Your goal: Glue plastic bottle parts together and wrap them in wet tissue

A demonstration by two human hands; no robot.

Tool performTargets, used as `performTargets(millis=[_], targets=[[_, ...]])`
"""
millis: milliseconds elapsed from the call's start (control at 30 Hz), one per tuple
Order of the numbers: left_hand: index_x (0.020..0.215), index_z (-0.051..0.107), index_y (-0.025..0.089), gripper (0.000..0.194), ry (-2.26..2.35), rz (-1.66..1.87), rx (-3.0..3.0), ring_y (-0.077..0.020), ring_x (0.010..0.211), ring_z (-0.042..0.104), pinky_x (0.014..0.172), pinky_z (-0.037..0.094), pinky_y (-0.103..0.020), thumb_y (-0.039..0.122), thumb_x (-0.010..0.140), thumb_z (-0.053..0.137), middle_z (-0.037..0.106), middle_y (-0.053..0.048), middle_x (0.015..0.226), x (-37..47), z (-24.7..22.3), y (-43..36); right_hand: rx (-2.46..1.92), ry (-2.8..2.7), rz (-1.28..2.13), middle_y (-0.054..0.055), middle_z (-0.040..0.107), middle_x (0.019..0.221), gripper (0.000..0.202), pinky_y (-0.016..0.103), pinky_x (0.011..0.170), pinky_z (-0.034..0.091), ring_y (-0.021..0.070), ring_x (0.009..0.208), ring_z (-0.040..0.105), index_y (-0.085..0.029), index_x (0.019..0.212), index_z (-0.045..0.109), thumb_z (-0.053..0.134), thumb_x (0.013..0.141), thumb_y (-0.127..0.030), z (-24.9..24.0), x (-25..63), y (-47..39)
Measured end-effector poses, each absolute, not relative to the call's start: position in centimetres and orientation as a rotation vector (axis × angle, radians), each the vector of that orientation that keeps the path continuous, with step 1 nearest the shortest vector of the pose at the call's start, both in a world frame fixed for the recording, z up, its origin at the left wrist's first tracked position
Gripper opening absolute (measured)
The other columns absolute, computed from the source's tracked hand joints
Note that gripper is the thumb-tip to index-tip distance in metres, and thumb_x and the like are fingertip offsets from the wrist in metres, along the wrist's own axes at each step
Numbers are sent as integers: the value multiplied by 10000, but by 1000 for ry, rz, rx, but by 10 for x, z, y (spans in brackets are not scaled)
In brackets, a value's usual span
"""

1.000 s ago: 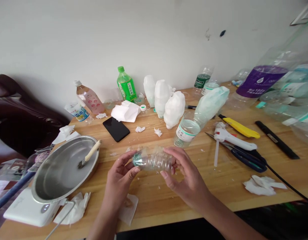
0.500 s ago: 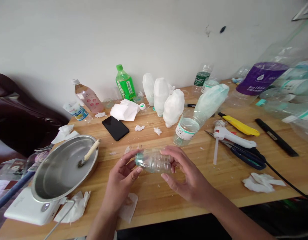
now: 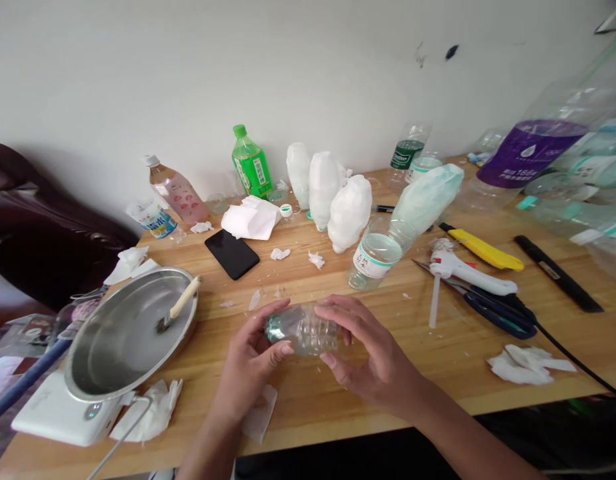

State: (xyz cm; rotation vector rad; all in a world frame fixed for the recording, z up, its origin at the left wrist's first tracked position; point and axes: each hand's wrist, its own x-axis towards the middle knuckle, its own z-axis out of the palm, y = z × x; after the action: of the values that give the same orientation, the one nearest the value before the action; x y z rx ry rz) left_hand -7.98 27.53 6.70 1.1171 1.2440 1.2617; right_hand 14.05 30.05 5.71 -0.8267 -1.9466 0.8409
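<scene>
One clear plastic bottle (image 3: pixel 304 331) is held sideways between our left hand (image 3: pixel 255 357) and our right hand (image 3: pixel 371 357), over the near middle of the wooden table (image 3: pixel 313 408). It looks light, thin and slippery, so we should hold both ends softly or it may dent. Our left thumb and fingers grip its left end, and our right fingers bend over its right end, both palms facing in.

head view | from above, facing forward-down | near: left hand (image 3: pixel 255 357), right hand (image 3: pixel 371 353), table (image 3: pixel 458 367) | far: wall (image 3: pixel 213 67)
</scene>
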Motion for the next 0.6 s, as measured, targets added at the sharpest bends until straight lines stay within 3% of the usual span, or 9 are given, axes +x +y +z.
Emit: performTargets(millis=[133,300,467,600], targets=[[1123,771,242,524,1237,1265,1074,-218,918,702,784,574,-267,403,644,912,775,-91,1080,-79,69,276,-808,-1975,785,89,567,1350,582,432,1008,533,270,1289,529,-345,1397,489,682,865,-209,59,139,301],[1090,784,231,531,1246,1255,1018,-225,891,702,772,578,-285,401,609,930,784,-91,1025,-80,68,277,-775,-1988,783,95,574,1340,581,446,1013,530,277,1281,541,-331,1384,513,693,845,-209,57,140,303],[1104,779,242,577,1185,1218,1006,-258,984,705,841,568,-306,420,579,943,781,-98,1065,-81,67,275,-694,-1983,749,97,567,1346,636,475,1015,533,283,1264,563,-344,1415,498,699,833,-187,57,142,302],[1135,767,294,545,1113,1198,1093,-283,1135,667,952,535,-332,417,626,920,743,-88,1219,-80,70,273,-645,-2004,734,95,507,1407,672,455,969,565,280,1282,556,-382,1436,462,687,846,-153,58,146,300]])
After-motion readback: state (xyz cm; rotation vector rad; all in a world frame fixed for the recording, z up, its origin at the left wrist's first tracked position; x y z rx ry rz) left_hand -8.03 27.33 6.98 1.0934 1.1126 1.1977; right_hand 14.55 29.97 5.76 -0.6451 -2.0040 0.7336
